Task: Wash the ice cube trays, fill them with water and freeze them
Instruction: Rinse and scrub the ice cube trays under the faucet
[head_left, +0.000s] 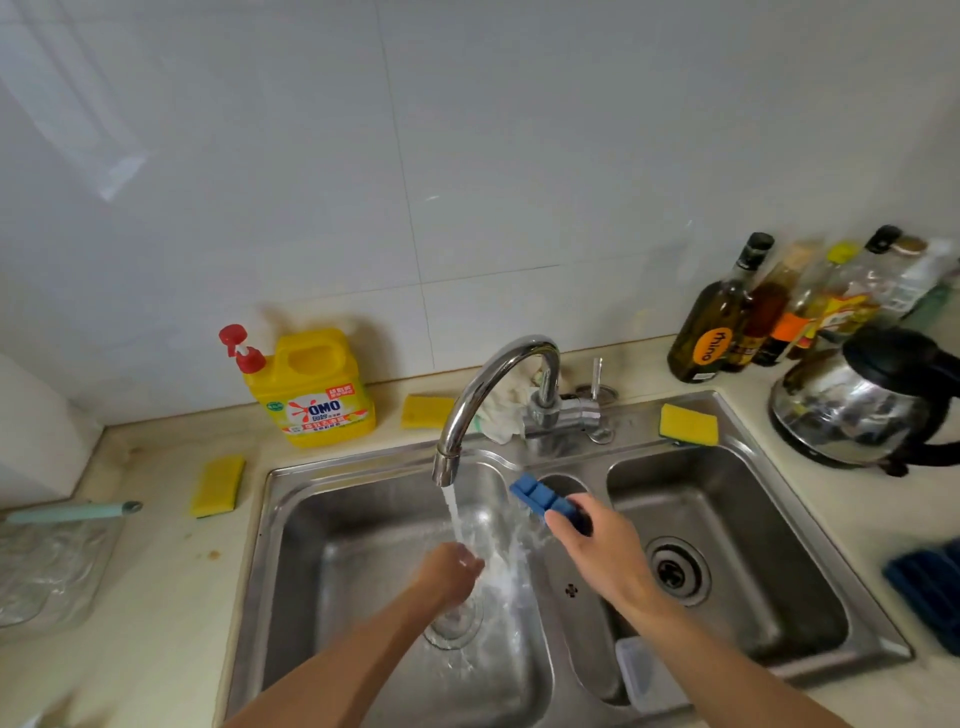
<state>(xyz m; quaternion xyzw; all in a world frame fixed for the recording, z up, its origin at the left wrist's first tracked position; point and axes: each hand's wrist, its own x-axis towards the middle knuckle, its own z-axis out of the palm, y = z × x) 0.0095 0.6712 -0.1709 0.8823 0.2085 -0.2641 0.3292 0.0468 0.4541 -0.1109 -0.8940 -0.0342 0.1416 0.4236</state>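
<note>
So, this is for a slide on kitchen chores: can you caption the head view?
The right hand holds a tray beside the running tap while the left hand is under the stream.

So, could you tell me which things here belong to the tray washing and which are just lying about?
Job: tray in right hand, left hand under tap, sink, second tray, probably detergent.
Lying about: kettle, bottles, sponges, cloth.

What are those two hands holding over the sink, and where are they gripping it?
The right hand grips a blue ice cube tray by its near end. The left hand is under the running water and holds nothing visible.
</note>
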